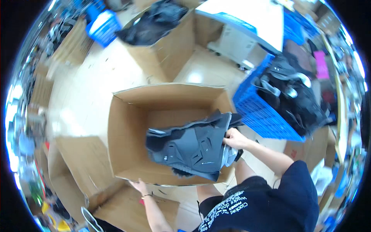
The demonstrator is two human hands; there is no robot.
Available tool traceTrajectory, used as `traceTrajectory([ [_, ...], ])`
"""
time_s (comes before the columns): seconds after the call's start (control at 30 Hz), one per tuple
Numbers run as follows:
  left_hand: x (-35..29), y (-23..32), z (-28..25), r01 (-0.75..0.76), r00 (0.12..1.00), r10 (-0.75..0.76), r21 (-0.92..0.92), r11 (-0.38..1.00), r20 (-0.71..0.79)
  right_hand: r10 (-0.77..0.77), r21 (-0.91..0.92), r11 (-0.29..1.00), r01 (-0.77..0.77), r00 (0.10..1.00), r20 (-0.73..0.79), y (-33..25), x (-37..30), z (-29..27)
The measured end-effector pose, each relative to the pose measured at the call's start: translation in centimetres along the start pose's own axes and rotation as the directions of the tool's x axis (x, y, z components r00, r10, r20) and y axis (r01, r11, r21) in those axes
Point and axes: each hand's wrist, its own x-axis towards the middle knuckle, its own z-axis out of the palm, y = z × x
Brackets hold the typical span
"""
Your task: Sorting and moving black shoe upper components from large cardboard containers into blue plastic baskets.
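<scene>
A big open cardboard box stands in front of me. A bundle of dark grey fabric panels with small raised details lies over its right half, tilted, with lighter edges showing; their exact kind I cannot make out. My right hand grips the bundle's right edge, beside the box's right wall. Over the near left edge of the box, my left hand has its fingers closed on the cardboard rim.
A blue plastic crate heaped with dark pieces stands close on the right. Beyond the box is another carton of black material, with a white table at the back. An open flattened carton lies at the left.
</scene>
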Motion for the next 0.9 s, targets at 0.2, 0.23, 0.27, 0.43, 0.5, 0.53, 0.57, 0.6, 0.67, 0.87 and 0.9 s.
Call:
traceTrajectory([
  [0.2,9.1,16.1,2.0,-0.230,0.960,0.253,-0.180,0.956,0.117,-0.141,0.531,0.779,0.334,0.918,-0.371,-7.5,-12.8,-7.6],
  [0.23,8.3,18.1,2.9,-0.245,0.928,0.286,-0.190,0.951,0.237,-0.130,0.482,0.795,0.369,0.880,-0.458,-7.9,-14.9,-9.2],
  [0.27,7.4,20.1,3.8,-0.265,0.880,0.321,-0.200,0.943,0.350,-0.120,0.441,0.804,0.399,0.835,-0.538,-7.4,-16.9,-10.9],
  [0.43,-4.2,24.4,7.1,0.241,0.413,0.237,-0.357,0.903,0.879,-0.235,0.009,0.884,0.467,0.460,-0.856,-7.2,-26.8,-20.8],
  [0.5,-8.1,26.8,8.1,0.225,0.248,0.229,-0.285,0.932,0.941,-0.377,-0.202,0.825,0.528,0.247,-0.893,-6.9,-29.7,-25.1],
  [0.53,-9.8,28.2,8.4,0.166,0.245,0.180,-0.224,0.960,0.953,-0.444,-0.340,0.836,0.430,0.168,-0.880,-7.1,-31.4,-27.3],
  [0.57,-11.3,31.0,8.7,0.101,0.237,0.135,-0.163,0.981,0.962,-0.407,-0.355,0.890,0.288,0.146,-0.902,-5.7,-32.8,-29.8],
  [0.6,-11.9,32.5,9.3,0.087,0.236,0.134,-0.159,0.983,0.962,-0.517,-0.505,0.851,0.144,0.063,-0.854,-5.0,-33.6,-32.2],
  [0.67,-13.0,36.0,10.5,-0.018,0.301,0.256,-0.263,0.965,0.919,-0.586,-0.591,0.799,0.110,-0.075,-0.807,-3.7,-34.5,-36.3],
  [0.87,-19.9,52.0,15.5,-0.098,0.398,0.447,-0.448,0.889,0.801,-0.479,-0.479,0.878,-0.019,-0.086,-0.874,3.2,-36.9,-43.5],
  [0.9,-21.7,54.5,16.5,-0.106,0.382,0.447,-0.442,0.891,0.809,-0.464,-0.463,0.886,-0.028,-0.092,-0.881,4.1,-37.1,-44.5],
])
